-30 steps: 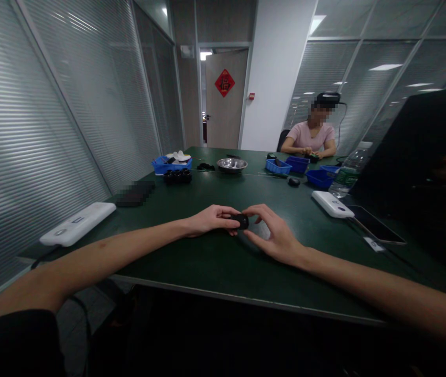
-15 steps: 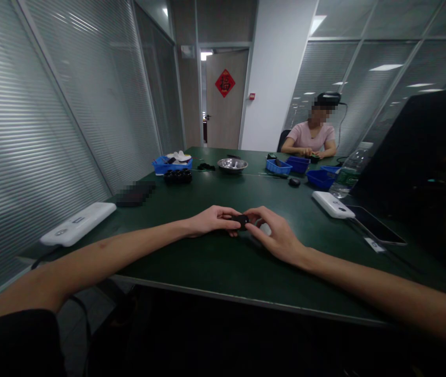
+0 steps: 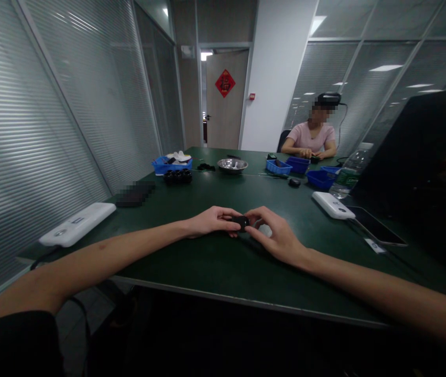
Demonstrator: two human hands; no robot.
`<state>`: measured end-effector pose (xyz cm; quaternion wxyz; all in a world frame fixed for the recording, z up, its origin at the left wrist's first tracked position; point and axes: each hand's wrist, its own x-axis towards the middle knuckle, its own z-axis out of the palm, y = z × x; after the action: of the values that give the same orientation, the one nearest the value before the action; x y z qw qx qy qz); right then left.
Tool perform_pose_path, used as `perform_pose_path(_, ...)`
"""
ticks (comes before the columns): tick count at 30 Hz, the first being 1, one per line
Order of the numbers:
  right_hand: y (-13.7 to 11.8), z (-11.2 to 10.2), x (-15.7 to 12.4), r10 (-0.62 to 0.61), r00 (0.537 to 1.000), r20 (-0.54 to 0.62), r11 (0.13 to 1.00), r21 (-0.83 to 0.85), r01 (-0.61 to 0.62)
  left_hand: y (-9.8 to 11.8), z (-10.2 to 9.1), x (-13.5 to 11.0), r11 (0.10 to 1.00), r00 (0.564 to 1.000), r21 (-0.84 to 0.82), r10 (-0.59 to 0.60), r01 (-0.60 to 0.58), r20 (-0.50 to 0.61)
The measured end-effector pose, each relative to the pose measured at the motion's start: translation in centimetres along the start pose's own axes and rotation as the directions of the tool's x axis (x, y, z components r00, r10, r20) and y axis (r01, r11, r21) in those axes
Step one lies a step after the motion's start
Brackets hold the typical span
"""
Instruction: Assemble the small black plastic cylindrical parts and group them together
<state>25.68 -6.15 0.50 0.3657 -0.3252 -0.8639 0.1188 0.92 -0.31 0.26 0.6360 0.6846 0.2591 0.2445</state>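
Observation:
Over the green table point(image 3: 207, 262), a small black rounded object point(image 3: 242, 222) is gripped between my two hands; its exact kind does not show. My left hand point(image 3: 210, 220) pinches it from the left, thumb in front and fingers behind. From the right, my right hand point(image 3: 273, 233) touches it with thumb and fingertips, the palm hollow. A pale, whitish thing point(image 3: 265, 230) shows beneath the right hand, too unclear to name.
A white power bank point(image 3: 79, 224) lies left, another white device point(image 3: 333, 204) and a phone point(image 3: 374, 225) right. Farther back are a metal bowl point(image 3: 232, 166), blue bins point(image 3: 320, 179), a blue basket point(image 3: 172, 165) and a bottle point(image 3: 350, 173). A person point(image 3: 313, 135) sits across the table.
Almost nothing differs. The black object has tilted very slightly between my fingers, while both hands keep their places.

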Motion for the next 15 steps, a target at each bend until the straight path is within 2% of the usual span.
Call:
perform_pose_path(4, -0.04, 0.04, -0.04, -0.111, 0.994, 0.014, 0.994, 0.019, 0.110, -0.17, -0.03, 0.04, 1.000, 1.000, -0.003, -0.002, 0.002, 0.009)
perform_pose_path(6, -0.12, 0.09, -0.04, -0.129, 0.992, 0.008, 0.991, 0.022, 0.129, -0.11, 0.04, 0.03, 1.000, 1.000, 0.001, 0.001, -0.001, 0.013)
perform_pose_path(10, -0.09, 0.12, 0.01, -0.047, 0.999, -0.026, 0.999, 0.013, 0.047, 0.16, 0.21, 0.01, 1.000, 1.000, 0.020, 0.001, -0.001, 0.015)
perform_pose_path(13, 0.21, 0.09, 0.02, 0.036, 0.999, -0.005, 0.999, -0.001, -0.036, 0.27, 0.40, -0.05, 0.999, 1.000, 0.041, 0.011, -0.012, 0.024)
perform_pose_path(15, 0.43, 0.06, -0.02, 0.038, 0.999, 0.018, 0.999, 0.009, -0.038, 0.30, 0.57, -0.21, 0.993, 0.998, 0.107, 0.052, -0.055, 0.030)
